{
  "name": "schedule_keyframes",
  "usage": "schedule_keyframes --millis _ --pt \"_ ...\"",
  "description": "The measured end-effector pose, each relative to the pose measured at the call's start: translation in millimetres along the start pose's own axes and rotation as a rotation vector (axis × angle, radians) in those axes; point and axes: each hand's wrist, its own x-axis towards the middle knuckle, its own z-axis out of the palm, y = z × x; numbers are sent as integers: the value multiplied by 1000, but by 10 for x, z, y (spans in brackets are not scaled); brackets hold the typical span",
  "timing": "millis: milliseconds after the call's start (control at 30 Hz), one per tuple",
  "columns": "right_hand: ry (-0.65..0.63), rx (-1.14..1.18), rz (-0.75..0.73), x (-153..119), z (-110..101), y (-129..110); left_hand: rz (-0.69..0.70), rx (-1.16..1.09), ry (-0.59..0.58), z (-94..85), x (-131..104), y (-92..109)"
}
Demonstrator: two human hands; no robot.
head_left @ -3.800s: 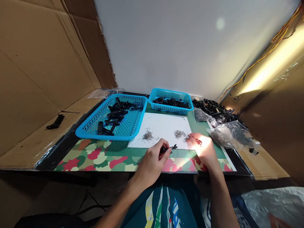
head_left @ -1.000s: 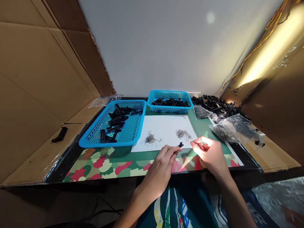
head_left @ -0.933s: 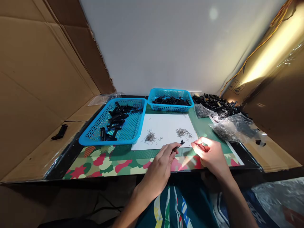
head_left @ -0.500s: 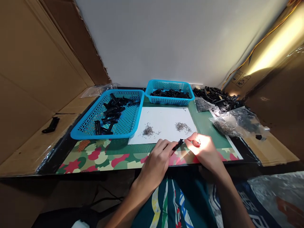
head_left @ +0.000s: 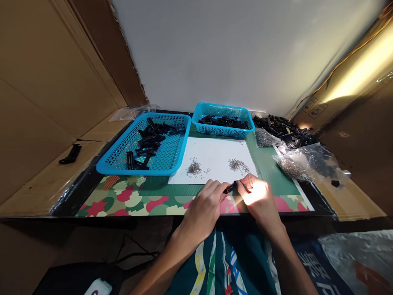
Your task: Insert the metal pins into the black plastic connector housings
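My left hand (head_left: 206,203) is closed around a small black plastic part (head_left: 231,187), whose end sticks out past the fingertips toward the right. My right hand (head_left: 255,194) pinches at that end, thumb and forefinger pressed together; whatever they hold is too small to make out. Behind the hands lies a white sheet (head_left: 211,149). On it are two loose piles of tiny metal springs or wire pieces, a left pile (head_left: 194,167) and a right pile (head_left: 238,164).
A large blue basket (head_left: 176,169) with black parts stands at left, a smaller blue basket (head_left: 224,131) at the back. A heap of black parts (head_left: 284,127) and clear bags, one a bag of metal pieces (head_left: 291,167), lie right. One black part (head_left: 71,154) rests on cardboard.
My right hand has moved slightly left, closer to the end of the black part. The left hand keeps its hold. The camera view has shifted a little.
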Motion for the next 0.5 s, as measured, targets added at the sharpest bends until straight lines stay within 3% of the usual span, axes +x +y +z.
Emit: schedule_keyframes --millis 300,500 --pt "-106 5 -61 47 -133 -141 -23 -11 59 23 11 -65" --pt "41 46 -161 133 -223 -176 41 -25 119 39 21 -160"
